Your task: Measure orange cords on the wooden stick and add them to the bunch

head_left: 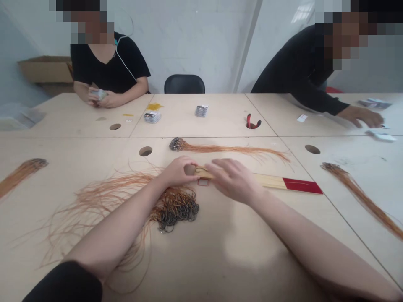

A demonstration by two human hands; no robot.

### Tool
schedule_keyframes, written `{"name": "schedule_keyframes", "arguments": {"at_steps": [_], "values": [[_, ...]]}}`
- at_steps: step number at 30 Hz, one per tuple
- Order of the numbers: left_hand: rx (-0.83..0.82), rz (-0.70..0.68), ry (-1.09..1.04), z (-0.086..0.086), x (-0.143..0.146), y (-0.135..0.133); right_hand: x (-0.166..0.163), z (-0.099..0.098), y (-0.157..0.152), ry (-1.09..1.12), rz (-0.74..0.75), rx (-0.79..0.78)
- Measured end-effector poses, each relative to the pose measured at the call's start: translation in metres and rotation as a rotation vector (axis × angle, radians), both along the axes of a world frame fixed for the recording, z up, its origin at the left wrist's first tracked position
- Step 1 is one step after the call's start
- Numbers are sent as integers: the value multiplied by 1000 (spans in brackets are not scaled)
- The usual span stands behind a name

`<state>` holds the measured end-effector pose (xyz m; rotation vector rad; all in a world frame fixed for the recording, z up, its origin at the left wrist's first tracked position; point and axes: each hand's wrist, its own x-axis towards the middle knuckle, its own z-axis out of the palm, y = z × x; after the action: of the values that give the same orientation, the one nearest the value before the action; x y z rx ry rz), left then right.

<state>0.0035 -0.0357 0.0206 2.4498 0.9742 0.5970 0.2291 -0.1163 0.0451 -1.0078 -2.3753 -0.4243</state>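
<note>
A long, narrow wooden board (267, 180) with a dark red end panel (302, 186) lies crosswise in front of me. My left hand (179, 171) curves round its left end, thumb and fingertips against it. Over the board just to the right is my right hand (234, 180), blurred, its fingers stretched out; whether they touch the wood or pinch a line is unclear. A small red-edged rectangle (203, 182) shows beside the board's near edge. Below my left wrist lies a tangled heap of dark metal hooks (178, 209) with loose orange lines (107, 188) fanning left.
More hook-and-line bundles lie beyond the board (220, 148), at left (23, 174) and at right (362, 197). Red-handled pliers (252, 122) stand in a table hole. Small stacked packs (152, 117) (201, 110) sit farther back. Two people work across the table (220, 260).
</note>
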Motion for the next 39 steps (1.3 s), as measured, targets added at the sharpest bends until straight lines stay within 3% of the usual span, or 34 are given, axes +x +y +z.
{"name": "schedule_keyframes", "arguments": {"at_steps": [3,7,13,19,24,32,39], "values": [[-278,21,-135,-2,0,-1,-18,-27,5,-148,24,34],[-539,-66,-273,-8,2,2,-17,-32,11,-230,-100,-62],[-518,-47,-259,-9,5,4,-5,-38,23,-306,-118,-209],[-580,-148,-223,2,1,4,-4,-42,20,-296,-110,-108],[-599,-242,-168,1,-2,8,-3,-44,20,-293,-95,-102],[-762,-263,-191,-5,-1,10,-6,-43,21,-322,-97,-159],[-797,-241,-191,-3,-2,10,-7,-40,19,-333,-115,-181]]}}
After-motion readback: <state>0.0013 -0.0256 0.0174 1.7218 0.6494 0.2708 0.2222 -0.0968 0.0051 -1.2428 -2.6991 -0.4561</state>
